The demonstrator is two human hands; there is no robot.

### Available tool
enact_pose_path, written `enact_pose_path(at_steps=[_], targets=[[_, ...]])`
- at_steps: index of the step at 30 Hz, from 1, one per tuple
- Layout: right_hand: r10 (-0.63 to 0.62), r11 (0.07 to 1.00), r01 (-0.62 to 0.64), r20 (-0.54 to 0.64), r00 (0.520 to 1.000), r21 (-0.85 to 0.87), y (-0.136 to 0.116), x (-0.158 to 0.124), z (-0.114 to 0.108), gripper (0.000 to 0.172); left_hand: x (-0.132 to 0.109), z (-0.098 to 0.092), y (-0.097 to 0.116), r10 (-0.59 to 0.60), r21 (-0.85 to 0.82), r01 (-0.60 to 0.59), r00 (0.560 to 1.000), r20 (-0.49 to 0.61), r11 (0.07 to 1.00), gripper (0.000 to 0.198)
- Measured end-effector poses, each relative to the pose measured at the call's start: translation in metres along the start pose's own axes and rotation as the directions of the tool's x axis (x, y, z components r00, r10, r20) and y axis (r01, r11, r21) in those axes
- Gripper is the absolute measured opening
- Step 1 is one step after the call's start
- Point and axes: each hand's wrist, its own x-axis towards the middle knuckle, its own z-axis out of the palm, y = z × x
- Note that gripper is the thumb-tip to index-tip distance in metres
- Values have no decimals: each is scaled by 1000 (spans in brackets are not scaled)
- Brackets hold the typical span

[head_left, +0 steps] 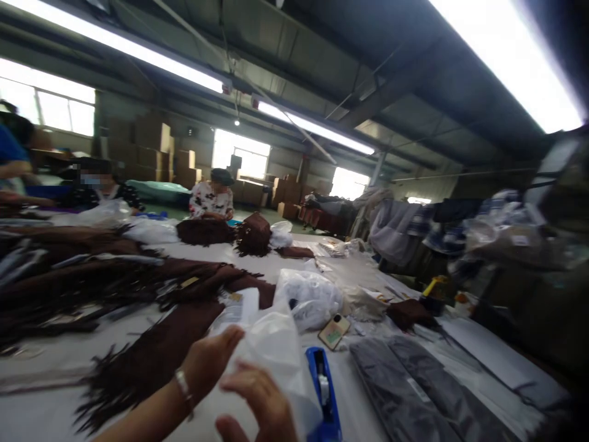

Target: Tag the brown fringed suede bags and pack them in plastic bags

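Note:
My left hand (212, 362), with a bracelet on the wrist, grips the edge of a clear plastic bag (271, 341) that lies on the white table (55, 411). My right hand (257, 405) hovers low in front of the bag, fingers spread and blurred; whether it touches the plastic is unclear. A brown fringed garment (156, 356) lies just left of my left hand. A blue tape dispenser (324, 390) sits right beside the bag.
More brown fringed garments (92, 276) cover the left of the table. A crumpled white bag (313, 298), a phone (334, 331) and grey packed garments (414, 387) lie to the right. Two people sit at the far end, near stacked cardboard boxes (151, 147).

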Motion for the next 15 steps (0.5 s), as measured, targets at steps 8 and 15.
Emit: enact_pose_path(at_steps=[8,15], targets=[[173,885,-12,305,936,-465,42,-2,-49,22,-49,-26,35,202,357,-391,862,464,848,44],[109,900,-43,128,986,-434,48,-48,-21,38,-89,-61,-7,-5,537,-284,882,472,794,9]])
